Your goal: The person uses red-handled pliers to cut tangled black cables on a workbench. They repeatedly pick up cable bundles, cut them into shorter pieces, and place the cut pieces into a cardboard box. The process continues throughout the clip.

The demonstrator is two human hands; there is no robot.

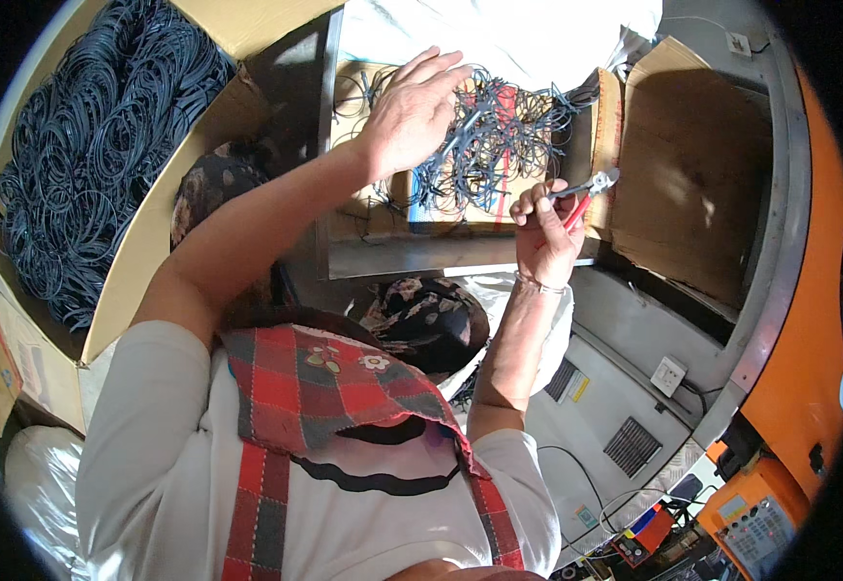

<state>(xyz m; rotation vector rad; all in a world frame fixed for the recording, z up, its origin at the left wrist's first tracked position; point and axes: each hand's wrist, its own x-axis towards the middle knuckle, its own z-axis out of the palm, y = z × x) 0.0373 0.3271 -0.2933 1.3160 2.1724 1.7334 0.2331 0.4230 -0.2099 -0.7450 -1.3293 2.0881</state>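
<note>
My left hand (417,116) is palm down, fingers extended, over the left part of a tangle of thin black strands (494,152). I see nothing held in it, though its underside is hidden. The tangle lies on printed cardboard (392,218) inside a shallow metal tray (421,256). At the tray's right side, my right hand (550,229) grips red-handled cutting pliers (579,210). Their metal jaws point up and to the right, away from the tangle. A dark piece by the fingertips may be the other handle; I cannot tell.
On the left, a big cardboard box (141,261) holds a heap of looped black strands (102,152). White sheeting (501,36) covers the tray's far side. An open cardboard box (690,174) stands to the right. A grey metal panel (581,421) and orange machine (755,516) are lower right.
</note>
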